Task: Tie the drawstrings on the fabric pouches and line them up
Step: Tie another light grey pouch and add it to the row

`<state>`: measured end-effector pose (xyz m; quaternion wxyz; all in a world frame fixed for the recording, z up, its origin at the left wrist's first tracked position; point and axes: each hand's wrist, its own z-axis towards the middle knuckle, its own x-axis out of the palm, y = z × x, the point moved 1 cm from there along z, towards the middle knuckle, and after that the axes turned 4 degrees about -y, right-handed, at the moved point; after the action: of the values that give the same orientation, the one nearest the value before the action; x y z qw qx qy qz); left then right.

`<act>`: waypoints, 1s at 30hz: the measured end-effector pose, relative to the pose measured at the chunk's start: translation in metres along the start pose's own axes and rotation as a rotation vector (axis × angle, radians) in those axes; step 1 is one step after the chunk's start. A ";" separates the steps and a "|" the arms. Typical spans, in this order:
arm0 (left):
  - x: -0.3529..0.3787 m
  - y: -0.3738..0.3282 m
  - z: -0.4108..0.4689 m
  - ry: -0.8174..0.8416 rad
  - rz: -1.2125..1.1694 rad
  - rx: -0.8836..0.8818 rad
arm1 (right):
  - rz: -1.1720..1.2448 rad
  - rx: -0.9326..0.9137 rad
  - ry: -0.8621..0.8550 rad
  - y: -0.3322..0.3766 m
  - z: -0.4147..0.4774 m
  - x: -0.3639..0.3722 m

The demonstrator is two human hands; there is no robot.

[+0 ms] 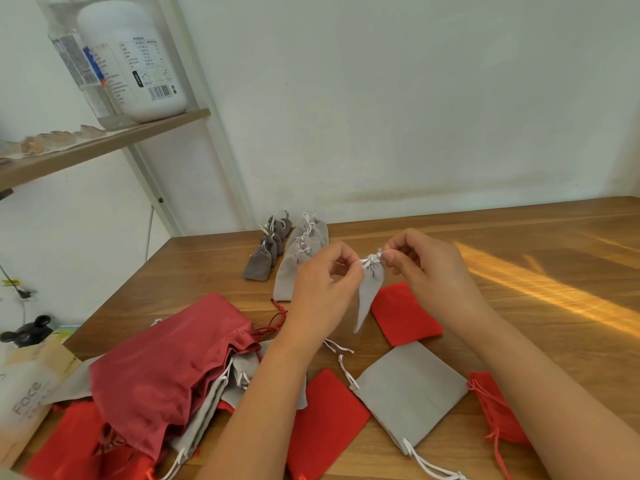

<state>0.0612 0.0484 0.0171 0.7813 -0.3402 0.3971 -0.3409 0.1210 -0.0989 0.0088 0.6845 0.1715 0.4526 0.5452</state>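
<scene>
A light grey pouch [370, 292] is being held above the middle of the bench [519, 237], its white drawstrings [372, 260] being pinched at the neck by the left hand [322, 289] and the right hand [426, 268]. Should either pinch be slackened, the knot is probably being risked: the cords could slip loose and the pouch could drop.

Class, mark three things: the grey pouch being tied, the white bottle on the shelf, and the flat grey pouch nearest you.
Held pouch [372, 285]: head view, its hanging body.
White bottle [138, 64]: head view, its label.
Flat grey pouch [410, 393]: head view, middle of its fabric.
</scene>
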 end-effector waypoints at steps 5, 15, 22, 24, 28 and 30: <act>0.008 0.001 -0.002 0.140 0.036 0.017 | -0.122 0.012 -0.074 -0.003 0.002 -0.002; 0.016 0.007 -0.003 0.313 -0.084 -0.058 | -0.175 0.094 -0.047 -0.004 -0.002 0.003; 0.011 0.003 -0.003 0.407 -0.363 -0.167 | -0.073 0.076 -0.132 0.001 -0.005 0.002; 0.008 0.003 -0.004 0.409 -0.429 -0.187 | 0.041 0.082 -0.144 0.002 -0.004 0.001; 0.006 0.000 -0.002 0.269 -0.347 -0.179 | 0.367 0.184 -0.116 0.001 -0.001 0.000; 0.001 0.001 0.001 0.172 -0.262 -0.143 | 0.483 0.234 -0.074 0.001 0.000 0.001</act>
<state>0.0629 0.0480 0.0167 0.6670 -0.4134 0.4379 -0.4387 0.1205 -0.0976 0.0095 0.5262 0.3720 0.4332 0.6301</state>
